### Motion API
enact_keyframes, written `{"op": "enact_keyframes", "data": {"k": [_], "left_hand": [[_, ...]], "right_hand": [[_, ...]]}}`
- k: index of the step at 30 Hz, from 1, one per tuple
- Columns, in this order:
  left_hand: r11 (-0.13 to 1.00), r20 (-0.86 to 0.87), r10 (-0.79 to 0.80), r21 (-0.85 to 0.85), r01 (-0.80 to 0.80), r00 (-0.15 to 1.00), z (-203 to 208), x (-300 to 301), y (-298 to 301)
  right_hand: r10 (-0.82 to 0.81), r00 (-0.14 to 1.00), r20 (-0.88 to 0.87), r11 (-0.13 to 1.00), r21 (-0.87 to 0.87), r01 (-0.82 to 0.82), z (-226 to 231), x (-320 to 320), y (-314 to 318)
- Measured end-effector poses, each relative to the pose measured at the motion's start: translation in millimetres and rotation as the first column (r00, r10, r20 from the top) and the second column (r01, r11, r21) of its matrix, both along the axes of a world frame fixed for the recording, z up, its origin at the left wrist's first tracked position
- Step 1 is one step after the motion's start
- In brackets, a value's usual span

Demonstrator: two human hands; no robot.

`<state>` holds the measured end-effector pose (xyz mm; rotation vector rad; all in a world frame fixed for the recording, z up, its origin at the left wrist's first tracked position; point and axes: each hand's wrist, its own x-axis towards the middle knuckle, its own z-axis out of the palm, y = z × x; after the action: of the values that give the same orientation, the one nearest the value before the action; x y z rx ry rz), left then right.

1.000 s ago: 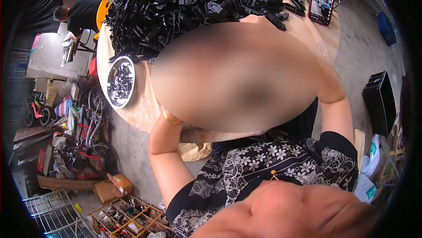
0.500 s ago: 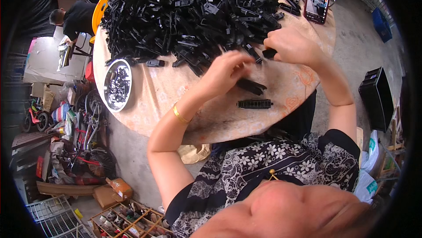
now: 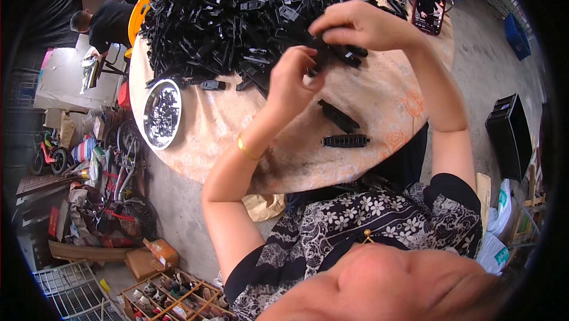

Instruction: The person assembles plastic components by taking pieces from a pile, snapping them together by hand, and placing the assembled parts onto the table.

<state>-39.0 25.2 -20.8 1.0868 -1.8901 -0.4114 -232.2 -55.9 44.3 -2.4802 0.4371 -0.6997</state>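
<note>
Peach bench (image 3: 207,137): bears all this
Black pile (image 3: 225,24): its far side
Right hand (image 3: 361,27): shifted inward to the pile; fingers curled, hold unclear
Left hand (image 3: 290,81): moved off the angled part (image 3: 339,116); fingers curved, hold unclear
Angled part, level part (image 3: 345,141): lying untouched, work now at the pile

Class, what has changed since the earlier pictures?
The right hand moved left and away from the body, over the heap of black plastic parts; the left hand drew left, away from the long black plastic piece. What either grips is unclear. The rectangular phone shows a different image. The ridged black plastic bar and round white-rimmed dish stayed put.
</note>
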Motion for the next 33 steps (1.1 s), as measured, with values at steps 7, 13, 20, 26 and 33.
{"op": "enact_keyframes", "data": {"k": [7,13,20,26,33], "left_hand": [[0.864,-0.718,0.257,0.47,0.178,0.646,7.1,24.9,-7.0],[0.899,-0.632,0.147,0.406,0.163,0.761,1.0,24.5,-6.7],[0.932,-0.389,0.149,0.363,0.003,0.909,-0.1,23.7,-2.1],[0.902,-0.617,0.223,0.424,0.081,0.754,-2.5,32.4,-4.3],[0.859,-0.78,0.235,0.446,0.253,0.58,13.0,17.2,7.4]], "right_hand": [[-0.257,0.93,0.262,0.803,0.593,0.054,-29.9,37.1,25.8],[-0.204,0.949,0.24,0.827,0.562,0.036,-45.8,44.8,28.8],[-0.258,0.924,0.281,0.957,0.209,0.203,-58.5,46.7,28.5],[-0.228,0.933,0.277,0.835,0.549,0.041,-58.7,49.5,31.2],[-0.309,0.898,0.312,0.929,0.301,0.214,-62.1,51.1,33.6]]}}
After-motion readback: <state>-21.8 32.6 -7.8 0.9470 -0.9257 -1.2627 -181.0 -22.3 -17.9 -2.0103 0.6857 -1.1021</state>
